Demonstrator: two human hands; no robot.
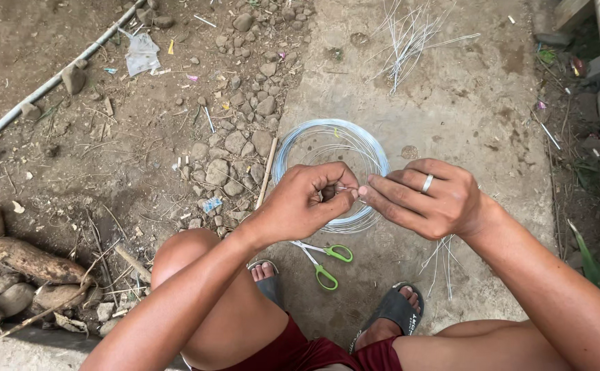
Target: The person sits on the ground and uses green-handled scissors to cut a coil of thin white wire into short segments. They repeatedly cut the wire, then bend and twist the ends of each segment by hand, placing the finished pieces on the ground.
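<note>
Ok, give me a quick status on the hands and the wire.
Left hand and right hand both pinching a thin wire between fingertips. Wire coil on the ground beneath. Scissors lying by the feet, clear of hands.

The left hand [307, 203] and the right hand [427, 199] meet fingertip to fingertip over a ring of wire [331, 172] that lies on the ground. The scissors [324, 261] lie below the hands, between the two feet, and some cut wire bits [441, 264] lie under the right wrist. More wire bits [406, 38] lie far ahead, stones [235, 154] sit left of the ring, and a pipe [46, 86] runs far to the left.
</note>
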